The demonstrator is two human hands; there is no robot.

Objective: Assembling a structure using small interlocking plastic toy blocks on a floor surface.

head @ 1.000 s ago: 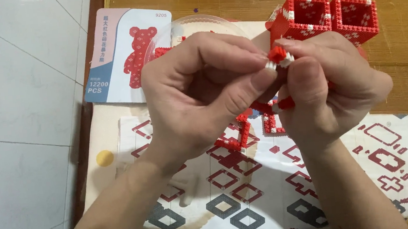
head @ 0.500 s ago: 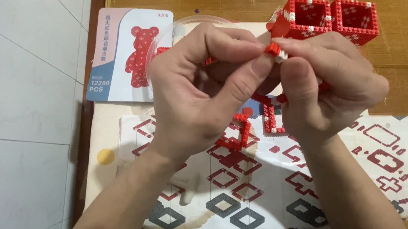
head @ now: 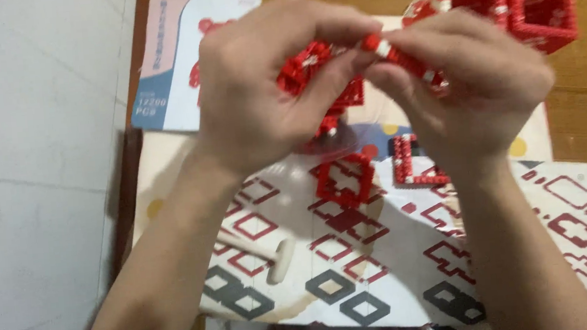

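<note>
My left hand [head: 259, 84] and my right hand [head: 461, 82] meet above the table, fingertips together. Between them they pinch a small red and white brick piece [head: 396, 55]. A red brick cluster [head: 303, 66] sits inside my left hand's fingers, partly hidden. Under the hands, on a printed instruction sheet [head: 398, 247], lie a red square brick frame [head: 345, 180] and an L-shaped red and white brick piece [head: 409, 166].
Two hollow red brick boxes [head: 504, 5] stand at the back right on the wooden table [head: 585, 100]. A toy box with a red bear picture [head: 174, 63] lies at the back left. Grey floor tiles [head: 36, 171] run along the left.
Both hands stay together on the brick piece. The view has shifted slightly, and the hands now look blurred and nearer the frame's top.
</note>
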